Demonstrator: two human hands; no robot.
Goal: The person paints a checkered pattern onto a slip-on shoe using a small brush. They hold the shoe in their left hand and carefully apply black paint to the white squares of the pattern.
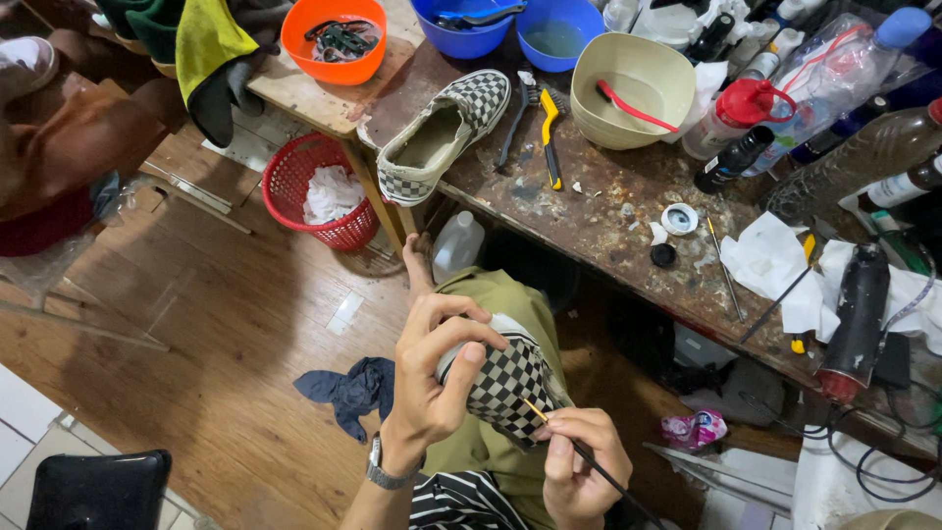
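A checkered slip-on shoe is held over the lap, low in the view. It is gripped by the left hand, whose fingers are curled closed around its heel end. A thin brush is pinched between the fingertips of the right hand, closed on the handle, with the tip touching the shoe's checkered side. A dark blue rag is seen on the wooden floor just left of the hands.

Farther off, beside the workbench, a red mesh basket is filled with crumpled white paper. On the bench edge a second checkered shoe is laid on its side, with two brushes just right of it. Beyond these, a beige bowl is seen with a red-handled brush resting inside it. At the far edge, an orange bowl is loaded with dark small items that cannot be made out, a blue bowl holds dark tools, and a second blue bowl is filled with cloudy water. Bottles are crowded at the right.
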